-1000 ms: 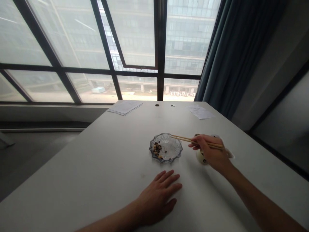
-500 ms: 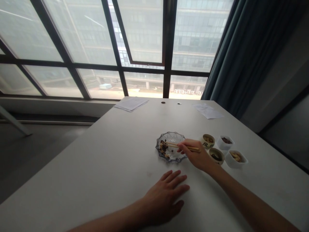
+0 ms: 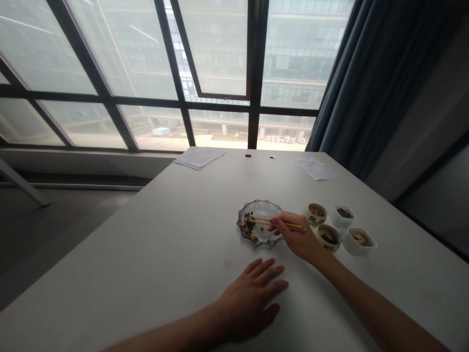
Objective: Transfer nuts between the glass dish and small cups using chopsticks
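Note:
My right hand (image 3: 295, 233) grips a pair of chopsticks (image 3: 293, 226) over a clear scalloped glass plate (image 3: 269, 208). The chopstick tips reach into a cluster of small dark and yellowish food pieces (image 3: 250, 228) on the plate's left side; whether a piece is pinched between them I cannot tell. A few dark bits lie scattered elsewhere on the glass. My left hand (image 3: 252, 298) rests on the table just in front of the plate, palm down with fingers spread, holding nothing. To the right stand two round cups with dark characters, a back cup (image 3: 314, 220) and a front cup (image 3: 327, 244).
Beside the cups are two white plastic tubs, one with dark pieces (image 3: 341, 221), one with pale pieces (image 3: 357, 248). Paper sheets (image 3: 200, 158) lie at the white table's (image 3: 164, 234) far left, more papers (image 3: 317, 169) at its far right. A dark curtain (image 3: 351, 93) hangs on the right.
The chopstick tips have shifted slightly within the food cluster, and my right hand has dipped a little. My left hand stays put.

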Action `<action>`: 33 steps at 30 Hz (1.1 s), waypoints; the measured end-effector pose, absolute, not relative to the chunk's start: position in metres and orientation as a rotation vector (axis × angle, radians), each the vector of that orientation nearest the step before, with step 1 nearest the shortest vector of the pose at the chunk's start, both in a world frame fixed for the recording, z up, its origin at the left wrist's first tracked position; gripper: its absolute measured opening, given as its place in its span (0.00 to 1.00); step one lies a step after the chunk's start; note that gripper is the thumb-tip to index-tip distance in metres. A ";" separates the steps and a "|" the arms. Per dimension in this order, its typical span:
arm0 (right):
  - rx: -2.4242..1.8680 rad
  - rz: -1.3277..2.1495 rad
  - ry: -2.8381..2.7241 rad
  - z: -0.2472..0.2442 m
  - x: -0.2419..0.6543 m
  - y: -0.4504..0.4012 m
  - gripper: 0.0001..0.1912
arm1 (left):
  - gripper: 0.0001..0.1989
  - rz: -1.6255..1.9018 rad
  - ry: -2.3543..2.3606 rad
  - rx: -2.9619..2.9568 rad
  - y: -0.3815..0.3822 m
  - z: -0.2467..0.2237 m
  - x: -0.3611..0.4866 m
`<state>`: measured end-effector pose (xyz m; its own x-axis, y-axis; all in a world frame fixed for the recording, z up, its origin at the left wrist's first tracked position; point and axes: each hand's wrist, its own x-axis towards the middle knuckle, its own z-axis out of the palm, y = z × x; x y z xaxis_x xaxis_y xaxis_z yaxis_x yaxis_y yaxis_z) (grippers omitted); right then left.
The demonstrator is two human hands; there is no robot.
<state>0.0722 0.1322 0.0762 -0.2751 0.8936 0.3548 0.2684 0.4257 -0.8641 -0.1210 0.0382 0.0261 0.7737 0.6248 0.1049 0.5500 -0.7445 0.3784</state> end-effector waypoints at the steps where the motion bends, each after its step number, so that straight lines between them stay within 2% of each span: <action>1: -1.007 0.898 -1.751 0.074 0.072 0.133 0.22 | 0.30 0.327 0.903 2.639 0.038 0.026 -0.121; 11: -1.073 0.946 -1.583 0.070 0.073 0.130 0.23 | 0.30 0.331 0.901 2.630 0.038 0.028 -0.122; 17: -1.071 0.744 -1.509 0.103 0.115 0.113 0.19 | 0.30 0.312 0.904 2.626 0.038 0.027 -0.122; 23: -1.240 0.394 -1.241 0.131 0.189 0.092 0.18 | 0.30 0.306 0.912 2.627 0.039 0.026 -0.122; 28: -1.265 0.396 -1.088 0.120 0.229 0.090 0.17 | 0.30 0.313 0.920 2.626 0.039 0.027 -0.121; 33: -1.256 0.474 -1.052 0.104 0.243 0.099 0.21 | 0.29 0.273 0.934 2.622 0.039 0.031 -0.121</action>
